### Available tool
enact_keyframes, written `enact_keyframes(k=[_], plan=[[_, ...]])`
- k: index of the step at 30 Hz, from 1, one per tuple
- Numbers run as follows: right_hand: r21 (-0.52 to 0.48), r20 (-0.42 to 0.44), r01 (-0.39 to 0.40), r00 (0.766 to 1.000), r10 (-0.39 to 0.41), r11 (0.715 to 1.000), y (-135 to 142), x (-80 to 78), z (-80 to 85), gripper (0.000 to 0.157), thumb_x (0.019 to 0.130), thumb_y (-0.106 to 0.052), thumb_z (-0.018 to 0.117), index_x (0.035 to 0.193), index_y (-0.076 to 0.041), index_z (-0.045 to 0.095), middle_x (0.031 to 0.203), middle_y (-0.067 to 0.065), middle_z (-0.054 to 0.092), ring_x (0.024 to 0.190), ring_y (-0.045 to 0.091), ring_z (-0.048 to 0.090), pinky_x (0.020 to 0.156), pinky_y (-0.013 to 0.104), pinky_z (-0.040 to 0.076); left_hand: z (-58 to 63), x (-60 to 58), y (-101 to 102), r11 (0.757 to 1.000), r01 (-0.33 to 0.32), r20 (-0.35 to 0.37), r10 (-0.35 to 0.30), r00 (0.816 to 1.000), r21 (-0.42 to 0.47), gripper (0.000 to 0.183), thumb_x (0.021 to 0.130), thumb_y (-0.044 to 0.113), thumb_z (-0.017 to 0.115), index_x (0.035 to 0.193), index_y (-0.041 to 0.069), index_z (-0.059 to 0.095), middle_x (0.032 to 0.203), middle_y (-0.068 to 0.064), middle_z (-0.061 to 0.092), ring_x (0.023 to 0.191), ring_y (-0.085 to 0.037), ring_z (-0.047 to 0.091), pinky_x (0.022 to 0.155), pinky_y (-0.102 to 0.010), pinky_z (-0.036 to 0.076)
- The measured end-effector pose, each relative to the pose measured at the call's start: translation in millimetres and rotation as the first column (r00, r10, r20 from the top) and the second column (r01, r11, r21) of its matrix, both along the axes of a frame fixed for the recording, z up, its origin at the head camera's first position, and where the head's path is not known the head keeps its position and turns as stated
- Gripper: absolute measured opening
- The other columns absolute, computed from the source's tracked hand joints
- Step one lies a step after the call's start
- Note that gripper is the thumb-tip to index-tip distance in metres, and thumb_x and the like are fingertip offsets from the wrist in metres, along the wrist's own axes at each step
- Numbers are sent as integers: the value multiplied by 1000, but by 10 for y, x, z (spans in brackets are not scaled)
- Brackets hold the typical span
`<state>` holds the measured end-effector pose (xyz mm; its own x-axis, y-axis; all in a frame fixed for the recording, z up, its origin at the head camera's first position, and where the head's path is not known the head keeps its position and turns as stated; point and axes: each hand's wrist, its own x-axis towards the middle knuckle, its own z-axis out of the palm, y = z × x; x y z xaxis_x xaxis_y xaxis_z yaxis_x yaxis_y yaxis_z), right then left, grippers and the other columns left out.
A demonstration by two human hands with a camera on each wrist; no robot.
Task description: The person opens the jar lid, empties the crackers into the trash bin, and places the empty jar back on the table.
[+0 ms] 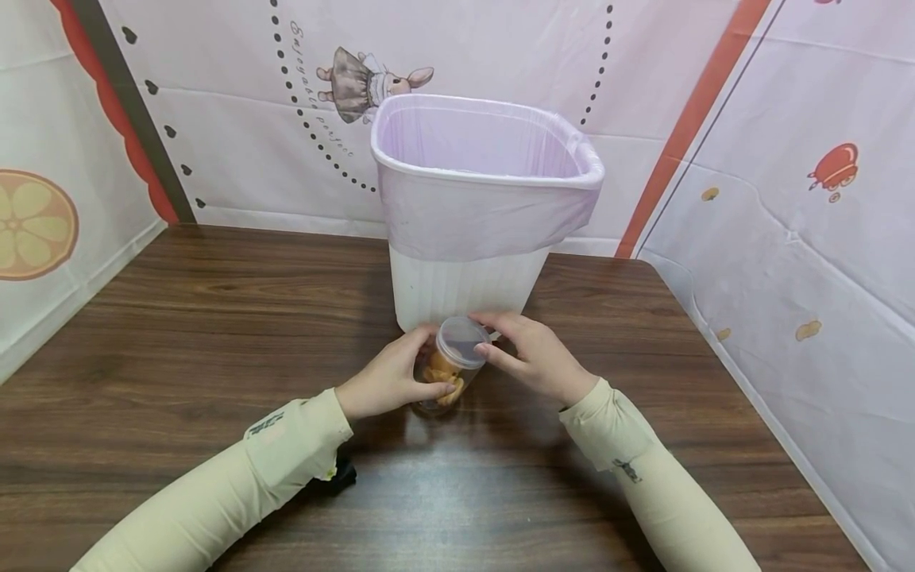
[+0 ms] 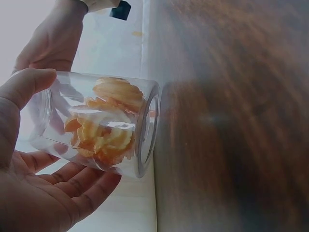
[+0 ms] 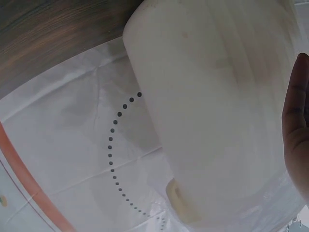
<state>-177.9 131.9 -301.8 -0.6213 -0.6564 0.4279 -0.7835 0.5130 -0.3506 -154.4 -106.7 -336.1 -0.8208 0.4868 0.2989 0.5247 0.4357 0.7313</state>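
A clear plastic jar [image 1: 457, 384] with golden, ridged cookies [image 2: 108, 128] inside leans slightly over the table, its translucent lid [image 1: 461, 340] at the top. My left hand [image 1: 389, 377] grips the jar's side, thumb in front and fingers round the back. In the left wrist view the thumb and fingers of the left hand [image 2: 43, 193] spread round the jar. At the lid's edge, my right hand [image 1: 536, 353] holds on with thumb and fingertips. Only part of the right hand [image 3: 297, 125] shows in the right wrist view.
Right behind the jar stands a tall white bin [image 1: 457, 286], lined with a pale purple bag [image 1: 486, 218] folded over its rim. A small black object [image 1: 343, 477] shows beside the left sleeve. Printed cloth [image 1: 236, 119] hangs around the brown wooden table [image 1: 179, 342].
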Motion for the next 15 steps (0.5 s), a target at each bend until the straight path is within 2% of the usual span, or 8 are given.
enact_keyframes(k=[6, 11, 15], plan=[[15, -33, 8, 999, -8, 1000, -47, 32, 31, 56, 97, -52, 45, 133, -10, 55, 123, 6, 65, 98, 15, 64, 84, 32, 54, -3, -2, -2, 1000, 1, 10, -1, 1000, -5, 62, 78, 18, 79, 129, 5, 47, 122, -7, 60, 111, -21, 61, 96, -38, 50], [21, -84, 19, 996, -17, 1000, -78, 58, 52, 54, 97, -51, 46, 132, -11, 57, 124, 7, 63, 103, 17, 62, 86, 34, 53, -4, 2, -3, 1000, 6, -7, -6, 1000, -14, 62, 80, 20, 78, 130, 4, 46, 122, -9, 61, 111, -23, 62, 95, -39, 50], [26, -115, 28, 993, -25, 999, -96, 59, 54, 59, 97, -56, 42, 131, -10, 58, 124, 8, 62, 107, 19, 61, 88, 35, 52, 5, 8, -3, 1000, 9, -15, -9, 1000, -11, 61, 80, 20, 78, 130, 4, 46, 121, -9, 61, 111, -23, 62, 96, -40, 50]])
